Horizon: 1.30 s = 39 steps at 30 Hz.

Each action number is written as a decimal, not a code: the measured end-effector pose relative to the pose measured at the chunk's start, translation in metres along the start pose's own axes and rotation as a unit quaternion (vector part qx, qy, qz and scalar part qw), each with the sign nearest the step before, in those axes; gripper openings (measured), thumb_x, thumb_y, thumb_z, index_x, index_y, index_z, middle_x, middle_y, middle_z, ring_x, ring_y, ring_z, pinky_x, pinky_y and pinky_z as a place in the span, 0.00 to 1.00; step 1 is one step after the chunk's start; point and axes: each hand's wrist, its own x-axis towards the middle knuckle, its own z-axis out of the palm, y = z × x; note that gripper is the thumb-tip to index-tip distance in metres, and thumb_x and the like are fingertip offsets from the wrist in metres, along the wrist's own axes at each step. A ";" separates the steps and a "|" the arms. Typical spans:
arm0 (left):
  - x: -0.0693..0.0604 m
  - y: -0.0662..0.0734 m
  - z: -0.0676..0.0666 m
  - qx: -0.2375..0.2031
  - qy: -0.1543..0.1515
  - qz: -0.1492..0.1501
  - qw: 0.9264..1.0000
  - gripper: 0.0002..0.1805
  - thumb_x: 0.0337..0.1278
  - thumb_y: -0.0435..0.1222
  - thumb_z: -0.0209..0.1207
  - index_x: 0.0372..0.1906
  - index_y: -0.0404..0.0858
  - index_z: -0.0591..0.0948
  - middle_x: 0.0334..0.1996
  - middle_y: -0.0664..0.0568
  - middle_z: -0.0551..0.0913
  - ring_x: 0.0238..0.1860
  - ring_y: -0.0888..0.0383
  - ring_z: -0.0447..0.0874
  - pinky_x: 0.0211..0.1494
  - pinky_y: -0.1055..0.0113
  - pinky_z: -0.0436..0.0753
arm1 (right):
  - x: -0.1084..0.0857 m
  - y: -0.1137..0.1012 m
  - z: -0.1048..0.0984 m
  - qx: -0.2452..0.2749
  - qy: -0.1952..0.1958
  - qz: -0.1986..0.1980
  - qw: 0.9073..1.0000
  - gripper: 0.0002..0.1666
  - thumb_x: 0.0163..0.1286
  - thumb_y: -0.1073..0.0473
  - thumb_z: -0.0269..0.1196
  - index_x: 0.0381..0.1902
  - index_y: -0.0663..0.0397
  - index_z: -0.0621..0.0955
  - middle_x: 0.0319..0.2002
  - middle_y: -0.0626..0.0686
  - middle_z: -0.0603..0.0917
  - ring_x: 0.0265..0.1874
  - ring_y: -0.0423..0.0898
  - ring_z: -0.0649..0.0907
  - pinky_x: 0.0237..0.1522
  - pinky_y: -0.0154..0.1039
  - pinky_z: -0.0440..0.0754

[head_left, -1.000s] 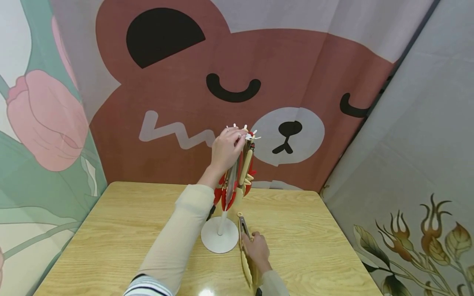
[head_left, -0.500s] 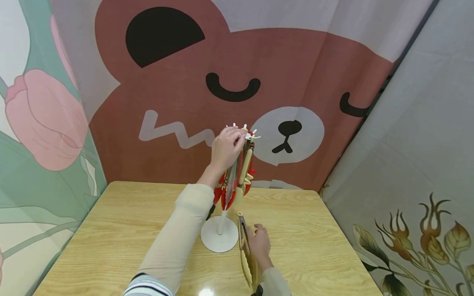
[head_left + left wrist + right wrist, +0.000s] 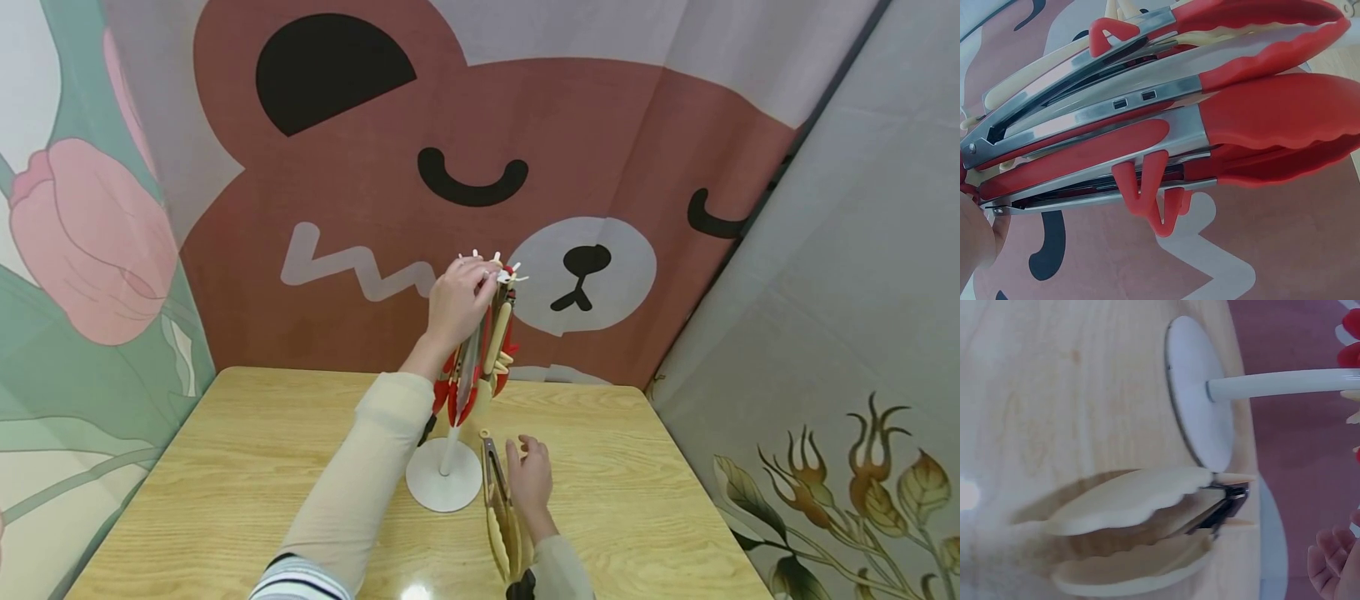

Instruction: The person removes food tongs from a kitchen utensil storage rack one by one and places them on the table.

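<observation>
From the head view, cream scalloped tongs [image 3: 1125,500] lie on the counter [image 3: 637,483] at 7 o'clock from the nearer right hand [image 3: 531,477], long axis nearly 12-to-6; its fingers are loosely parted, empty. The left hand's [image 3: 457,300] fingers grip the white stand's [image 3: 442,493] top.

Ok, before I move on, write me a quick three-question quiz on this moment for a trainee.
1. True or false: the right hand is apart from the cream-headed tongs on the wood-grain table.
2. Where is the left hand on the white stand? A: at its base. B: halfway down. C: at its top.
3. Fill in: in the left wrist view, the nearest tongs have ___ heads.

Key: 1 true; 2 C; 3 red.
</observation>
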 end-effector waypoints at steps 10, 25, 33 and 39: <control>0.000 0.001 0.000 -0.001 0.001 -0.001 1.000 0.12 0.59 0.38 0.51 0.26 0.39 0.82 0.42 0.55 0.82 0.50 0.58 0.73 0.44 0.65 0.75 | 0.011 -0.016 -0.008 0.098 0.028 -0.039 0.994 0.18 0.62 0.58 0.59 0.45 0.67 0.75 0.34 0.58 0.75 0.31 0.52 0.76 0.29 0.38 0.72; 0.000 0.000 0.000 0.005 -0.004 -0.005 1.000 0.13 0.60 0.39 0.50 0.27 0.40 0.82 0.43 0.55 0.82 0.50 0.58 0.73 0.45 0.64 0.75 | 0.025 -0.036 -0.018 0.189 0.079 -0.163 0.965 0.15 0.61 0.64 0.58 0.43 0.69 0.74 0.36 0.58 0.75 0.34 0.52 0.75 0.30 0.39 0.76; 0.000 0.001 -0.001 0.006 -0.006 -0.003 1.000 0.12 0.60 0.39 0.50 0.29 0.40 0.82 0.43 0.55 0.81 0.50 0.58 0.73 0.46 0.65 0.74 | 0.026 -0.062 -0.033 0.235 0.083 -0.160 0.955 0.14 0.57 0.74 0.58 0.42 0.76 0.73 0.34 0.65 0.75 0.33 0.61 0.76 0.30 0.35 0.75; 0.000 0.002 -0.002 0.005 -0.006 -0.005 1.000 0.12 0.59 0.39 0.51 0.30 0.40 0.83 0.43 0.55 0.82 0.50 0.58 0.73 0.46 0.65 0.74 | 0.025 -0.080 -0.043 0.247 0.081 -0.165 0.951 0.14 0.57 0.75 0.57 0.42 0.78 0.72 0.35 0.67 0.75 0.34 0.63 0.75 0.32 0.38 0.75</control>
